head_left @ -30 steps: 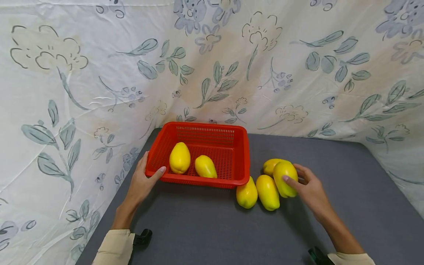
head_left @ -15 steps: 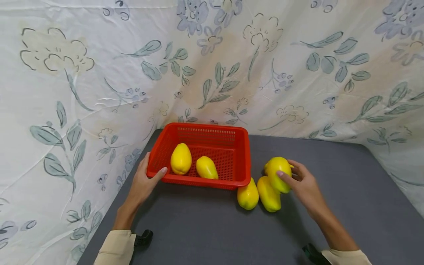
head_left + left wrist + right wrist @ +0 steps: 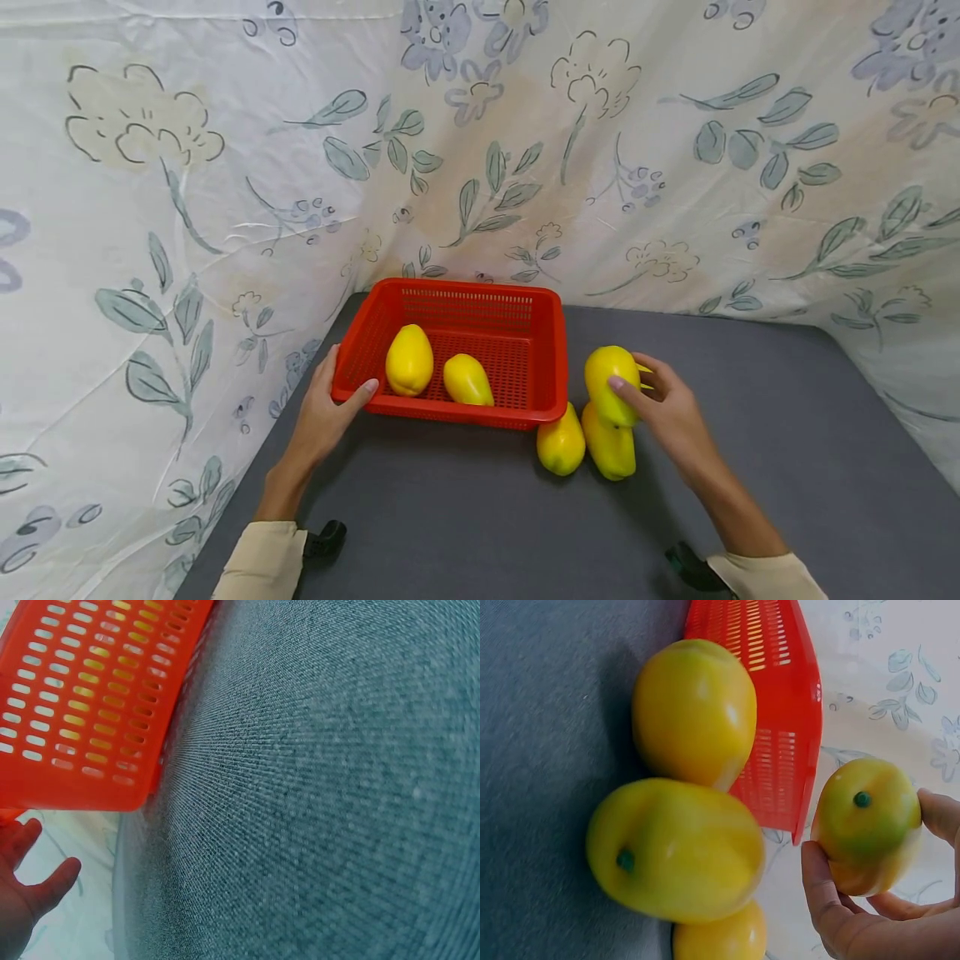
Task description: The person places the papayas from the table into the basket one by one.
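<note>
In the head view my right hand (image 3: pixel 667 408) holds a yellow mango (image 3: pixel 611 379) between thumb and fingers. The right wrist view shows this mango (image 3: pixel 866 817), its green stem end facing the camera, held away from the grey table. Beneath and left of it, mangoes (image 3: pixel 561 442) (image 3: pixel 611 450) lie beside the basket; another is mostly hidden behind the held one. My left hand (image 3: pixel 322 408) rests at the front left corner of a red plastic basket (image 3: pixel 450 410), thumb stretched along its front. In the left wrist view the left thumb (image 3: pixel 56 885) is straight and spread from the fingers.
Two mangoes (image 3: pixel 409 360) (image 3: pixel 468 380) lie inside the basket, toward its left. A floral cloth (image 3: pixel 480 150) hangs behind and to the left of the grey table (image 3: pixel 787 433). The basket stands near the table's back left.
My right hand has moved left with the mango, from beside the loose mangoes to above them, nearer the basket. The left hand has stayed at the basket corner.
</note>
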Available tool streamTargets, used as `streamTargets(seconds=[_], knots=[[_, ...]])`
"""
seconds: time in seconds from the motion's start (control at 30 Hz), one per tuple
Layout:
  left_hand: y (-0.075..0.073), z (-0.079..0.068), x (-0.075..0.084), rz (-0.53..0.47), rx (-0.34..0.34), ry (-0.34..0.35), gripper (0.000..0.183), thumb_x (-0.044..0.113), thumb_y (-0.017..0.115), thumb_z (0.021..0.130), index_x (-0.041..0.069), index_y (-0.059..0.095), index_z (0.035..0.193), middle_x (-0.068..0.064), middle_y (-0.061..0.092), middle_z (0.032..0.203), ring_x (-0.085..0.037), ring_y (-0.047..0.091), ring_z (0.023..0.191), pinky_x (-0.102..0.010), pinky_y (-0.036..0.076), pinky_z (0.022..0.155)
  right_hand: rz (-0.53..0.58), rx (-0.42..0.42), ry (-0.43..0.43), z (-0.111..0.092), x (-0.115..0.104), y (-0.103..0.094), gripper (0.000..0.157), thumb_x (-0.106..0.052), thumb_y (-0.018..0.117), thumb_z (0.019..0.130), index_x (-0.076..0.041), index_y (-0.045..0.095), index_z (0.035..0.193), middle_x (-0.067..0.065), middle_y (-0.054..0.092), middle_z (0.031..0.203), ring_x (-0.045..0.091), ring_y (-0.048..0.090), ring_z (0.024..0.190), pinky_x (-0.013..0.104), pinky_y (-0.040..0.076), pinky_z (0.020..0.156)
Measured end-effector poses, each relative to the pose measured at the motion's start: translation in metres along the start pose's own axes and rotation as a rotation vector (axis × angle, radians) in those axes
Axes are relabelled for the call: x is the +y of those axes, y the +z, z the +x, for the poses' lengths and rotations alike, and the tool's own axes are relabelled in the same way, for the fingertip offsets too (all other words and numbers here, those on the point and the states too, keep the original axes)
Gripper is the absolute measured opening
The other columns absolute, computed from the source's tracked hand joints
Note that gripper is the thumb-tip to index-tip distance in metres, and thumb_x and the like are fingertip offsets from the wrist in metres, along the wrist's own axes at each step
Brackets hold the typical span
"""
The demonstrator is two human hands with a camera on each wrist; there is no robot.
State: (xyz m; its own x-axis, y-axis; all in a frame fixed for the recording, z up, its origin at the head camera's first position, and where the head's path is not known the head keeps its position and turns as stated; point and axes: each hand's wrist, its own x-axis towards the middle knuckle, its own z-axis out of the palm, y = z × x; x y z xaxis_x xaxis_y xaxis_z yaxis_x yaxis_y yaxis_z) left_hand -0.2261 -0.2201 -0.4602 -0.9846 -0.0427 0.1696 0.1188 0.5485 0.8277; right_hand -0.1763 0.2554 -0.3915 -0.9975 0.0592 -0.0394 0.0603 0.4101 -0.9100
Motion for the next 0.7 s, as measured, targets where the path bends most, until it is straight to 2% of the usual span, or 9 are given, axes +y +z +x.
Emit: streamTargets(seconds=[0.3,0.57,0.7], knots=[[0.0,0.001,0.003,-0.016,-0.006,-0.009,0.101,0.047,0.072,0.098,0.02,0.01,0.173,-0.016,0.021,0.174,-0.041,0.042,0.141,-0.065,0.043,0.116,0.042,-0.019,-0.005,0.004,-0.008,0.009,0.08,-0.052,0.067,0.102,-0.015,0.034,0.165,0.018,0.047,0.158,0.038,0.052,0.14,0.019,0.049,0.093],[-0.001,0.002,0.006,-0.02,-0.008,-0.011,0.102,0.046,0.072,0.097,0.02,0.01,0.173,-0.015,0.022,0.174,-0.04,0.043,0.141,-0.064,0.045,0.114,0.06,-0.028,-0.01,0.007,-0.013,0.015,0.079,-0.051,0.066,0.103,-0.014,0.034,0.165,0.018,0.047,0.158,0.038,0.053,0.139,0.016,0.05,0.091],[0.0,0.004,0.005,-0.019,-0.009,-0.009,0.101,0.046,0.072,0.098,0.019,0.009,0.173,-0.016,0.022,0.174,-0.041,0.042,0.141,-0.065,0.045,0.114,0.062,-0.042,0.005,0.01,-0.016,0.02,0.08,-0.052,0.066,0.103,-0.015,0.033,0.166,0.019,0.047,0.159,0.036,0.054,0.138,0.025,0.052,0.098]])
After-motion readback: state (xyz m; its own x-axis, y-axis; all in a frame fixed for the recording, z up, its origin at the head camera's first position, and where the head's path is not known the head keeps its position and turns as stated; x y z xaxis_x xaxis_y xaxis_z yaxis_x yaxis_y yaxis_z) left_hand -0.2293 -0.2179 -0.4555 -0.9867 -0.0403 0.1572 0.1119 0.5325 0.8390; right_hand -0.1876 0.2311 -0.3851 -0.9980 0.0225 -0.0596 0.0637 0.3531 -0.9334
